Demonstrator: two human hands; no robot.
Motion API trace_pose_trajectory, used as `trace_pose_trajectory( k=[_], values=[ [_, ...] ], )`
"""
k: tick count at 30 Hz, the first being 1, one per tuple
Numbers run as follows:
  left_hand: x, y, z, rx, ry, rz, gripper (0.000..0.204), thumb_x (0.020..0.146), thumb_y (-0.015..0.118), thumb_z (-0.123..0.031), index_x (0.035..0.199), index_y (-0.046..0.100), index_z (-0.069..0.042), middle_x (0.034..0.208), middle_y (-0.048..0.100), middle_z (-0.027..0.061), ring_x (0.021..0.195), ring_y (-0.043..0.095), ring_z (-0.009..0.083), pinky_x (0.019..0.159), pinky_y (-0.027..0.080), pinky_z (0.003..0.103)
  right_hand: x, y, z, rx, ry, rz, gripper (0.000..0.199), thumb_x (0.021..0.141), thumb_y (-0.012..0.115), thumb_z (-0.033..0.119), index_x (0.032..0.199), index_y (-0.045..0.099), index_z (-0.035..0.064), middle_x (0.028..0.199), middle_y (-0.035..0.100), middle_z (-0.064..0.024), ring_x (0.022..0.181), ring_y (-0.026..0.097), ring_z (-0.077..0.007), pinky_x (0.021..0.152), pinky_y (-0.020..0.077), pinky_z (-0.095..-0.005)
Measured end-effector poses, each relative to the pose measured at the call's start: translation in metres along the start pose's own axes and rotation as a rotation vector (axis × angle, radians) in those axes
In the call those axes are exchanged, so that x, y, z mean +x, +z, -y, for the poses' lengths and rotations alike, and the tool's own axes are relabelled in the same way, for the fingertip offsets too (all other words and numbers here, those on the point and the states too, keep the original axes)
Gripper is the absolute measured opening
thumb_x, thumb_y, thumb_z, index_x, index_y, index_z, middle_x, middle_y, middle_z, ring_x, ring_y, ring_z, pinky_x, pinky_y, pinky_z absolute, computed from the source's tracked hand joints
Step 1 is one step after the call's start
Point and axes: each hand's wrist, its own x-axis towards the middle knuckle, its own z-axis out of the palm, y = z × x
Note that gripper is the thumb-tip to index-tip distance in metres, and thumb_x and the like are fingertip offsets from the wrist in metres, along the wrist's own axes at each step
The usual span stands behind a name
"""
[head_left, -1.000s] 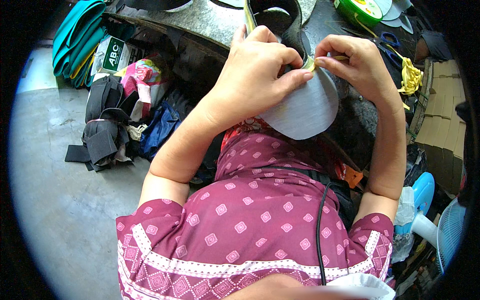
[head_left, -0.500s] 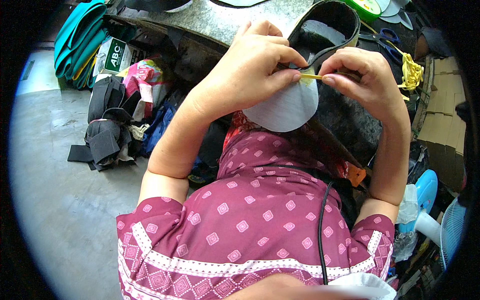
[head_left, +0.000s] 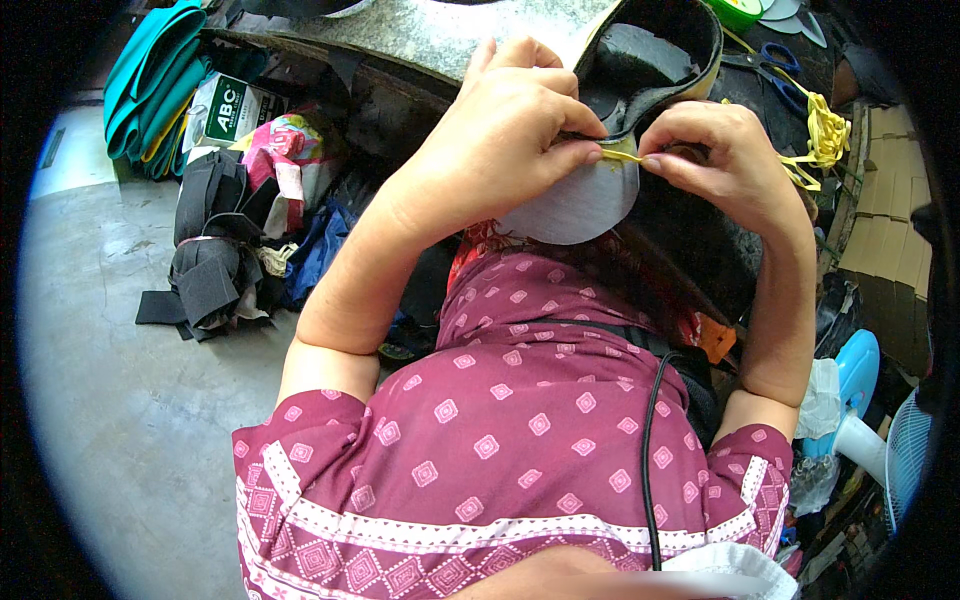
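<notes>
Left hand [head_left: 500, 130] and right hand [head_left: 725, 160] are held near each other, not touching, with a short stretch of yellow strip [head_left: 622, 157] drawn between them. Where the edge of a black band [head_left: 710, 55] meets a grey piece [head_left: 570, 208], the work is clamped between the left thumb and forefinger; the strip is pinched by the right thumb and fingertip. The band is curved into a loop just beyond the gap between the hands, and the grey piece, rounded at its lower edge, hangs below the left fingers.

The work appears to be partway through: the strip seems to be laid as far as the left thumb (what lies beneath is hidden), while the stretch between the hands is not yet set down. Yellow is seen along the band's outer face, though whether strip or coating cannot be told; nor can the length left to cover. Spare strip is gathered in a loose bundle [head_left: 826, 132] to the right of the right hand, and scissors [head_left: 781, 58], untouched, are laid beyond that hand.
</notes>
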Motion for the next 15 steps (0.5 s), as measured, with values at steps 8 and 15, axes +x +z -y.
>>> trace_pose_trajectory(
  k=[8,15],
  values=[
    [-0.002,-0.004,-0.001,-0.089,-0.015,-0.011,0.022,0.076,0.069,-0.010,0.097,0.075,-0.006,0.085,0.059,0.0066,0.098,0.051,0.0272,0.090,0.043,0.037,0.005,-0.002,-0.006,0.021,-0.023,-0.070,0.012,0.083,0.068,0.010,0.089,0.066,0.0001,0.073,0.061,-0.0070,0.066,0.057,-0.0130,0.062,0.0468,-0.0283],
    [0.008,0.005,0.002,-0.064,-0.073,-0.172,0.021,0.078,0.068,-0.011,0.097,0.075,-0.006,0.083,0.060,0.0073,0.098,0.051,0.0256,0.090,0.043,0.036,0.007,-0.010,-0.002,0.201,-0.027,-0.144,0.018,0.088,0.068,0.014,0.095,0.066,-0.0023,0.079,0.061,-0.0002,0.071,0.054,-0.0074,0.065,0.0459,-0.0239]
  ],
)
